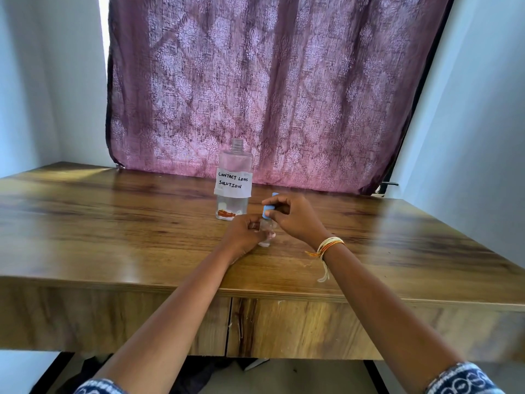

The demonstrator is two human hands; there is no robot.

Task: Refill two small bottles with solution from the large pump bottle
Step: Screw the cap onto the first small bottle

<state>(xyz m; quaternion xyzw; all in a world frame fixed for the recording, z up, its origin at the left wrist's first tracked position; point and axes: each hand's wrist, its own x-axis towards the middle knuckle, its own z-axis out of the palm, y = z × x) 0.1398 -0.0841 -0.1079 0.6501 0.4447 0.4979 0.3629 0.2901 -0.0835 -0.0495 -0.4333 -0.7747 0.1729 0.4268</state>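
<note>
A large clear bottle (233,182) with a white label reading "CONTACT LENS SOLUTION" stands uncapped at the middle of the wooden table (113,223), with no pump on its neck. Just in front of it, a small clear bottle (267,230) stands upright. My left hand (245,236) grips its body from the left. My right hand (292,217) pinches its light blue cap (267,211) on top. A second blue-topped item (275,194) peeks out behind my right hand, mostly hidden.
A purple patterned curtain (270,95) hangs behind the table's far edge. White walls close in on both sides. The table's front edge (255,291) runs below my forearms, with a drawer front under it.
</note>
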